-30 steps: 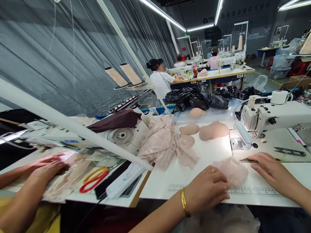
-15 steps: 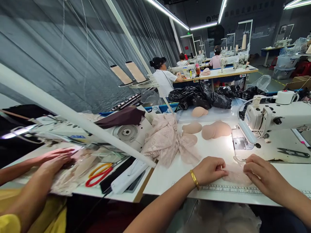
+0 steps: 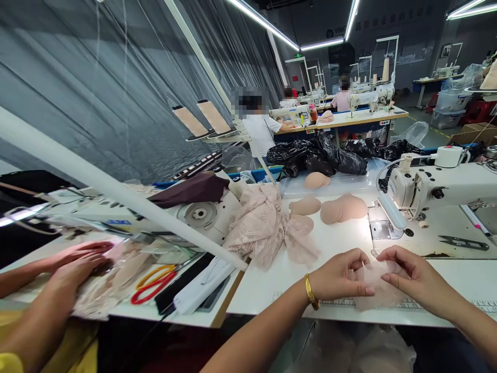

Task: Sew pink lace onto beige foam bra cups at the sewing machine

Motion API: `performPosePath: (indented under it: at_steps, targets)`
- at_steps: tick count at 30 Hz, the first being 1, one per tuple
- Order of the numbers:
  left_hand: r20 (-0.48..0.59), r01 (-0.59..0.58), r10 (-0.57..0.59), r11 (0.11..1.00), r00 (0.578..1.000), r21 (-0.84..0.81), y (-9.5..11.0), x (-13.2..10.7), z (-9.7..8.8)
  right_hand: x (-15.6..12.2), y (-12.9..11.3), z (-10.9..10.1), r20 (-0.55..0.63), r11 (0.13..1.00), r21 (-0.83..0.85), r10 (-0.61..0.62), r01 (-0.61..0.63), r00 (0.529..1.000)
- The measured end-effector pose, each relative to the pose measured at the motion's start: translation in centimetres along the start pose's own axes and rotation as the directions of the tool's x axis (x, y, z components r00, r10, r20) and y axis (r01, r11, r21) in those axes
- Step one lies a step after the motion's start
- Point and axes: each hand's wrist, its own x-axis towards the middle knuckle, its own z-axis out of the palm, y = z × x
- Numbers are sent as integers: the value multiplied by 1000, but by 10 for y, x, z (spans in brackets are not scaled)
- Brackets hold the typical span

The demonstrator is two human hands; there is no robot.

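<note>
My left hand [image 3: 341, 275] and my right hand [image 3: 411, 277] both pinch a small sheer pink lace piece [image 3: 376, 282] just above the white table [image 3: 272, 282], near its front edge. The fingers of both hands are closed on the fabric's edges. A gold bracelet sits on my left wrist. The sewing machine [image 3: 435, 189] stands right behind my hands, its lit needle plate [image 3: 382, 228] close to the fabric.
A heap of pink lace [image 3: 267, 225] and several foam cups [image 3: 341, 208] lie left of the machine. Thread snips [image 3: 464, 242] rest at the right. At the left, a co-worker's hands [image 3: 73, 261] press fabric beside red-and-yellow scissors [image 3: 153, 284]. Other people sew at tables behind.
My hands lifted the lace piece off the table and drew together on it. The right hand moved left from the table's ruler edge to the fabric.
</note>
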Motion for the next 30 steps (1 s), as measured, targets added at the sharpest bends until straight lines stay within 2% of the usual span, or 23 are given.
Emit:
performPosePath:
  at_steps: [3, 6, 9, 12, 14, 20, 22, 24, 26, 29, 30]
  targets:
    - [55, 101, -93, 982, 994, -162, -3, 2, 0, -2, -1, -1, 7, 999, -54, 0, 1, 1000]
    - [-63, 32, -47, 974, 997, -223, -3, 5, 1, -3, -1, -4, 54, 998, 26, 51, -52, 997]
    - [-169, -100, 43, 931, 985, -350, 1, 6, 2, -1, -3, -6, 221, 962, 224, 105, -156, 970]
    - [-155, -129, 66, 886, 986, -446, 6, 6, 5, 1, -5, -5, 418, 891, 377, 79, -251, 905]
    - [-137, -124, 66, 872, 988, -473, 7, 6, 8, 1, -3, -4, 470, 851, 440, 56, -288, 881]
    - [-115, -56, 7, 901, 993, -430, 8, 3, 11, -4, -1, 0, 351, 730, 636, 15, -251, 936]
    - [-159, -73, 11, 919, 987, -387, 9, 2, 11, -4, -2, 4, 346, 674, 691, 7, -260, 938]
    - [-232, -118, 41, 936, 972, -331, 13, 1, 11, -2, -2, 11, 341, 654, 710, 8, -263, 940]
    - [-275, -172, 96, 949, 957, -266, 17, 1, 12, 0, 0, 20, 375, 658, 703, -18, -272, 927]
    - [-247, -213, 157, 953, 956, -216, 23, 0, 11, 2, 3, 30, 494, 696, 647, -72, -311, 867]
    - [-232, -211, 159, 953, 959, -218, 24, 0, 11, 2, 4, 31, 505, 713, 630, -76, -308, 860]
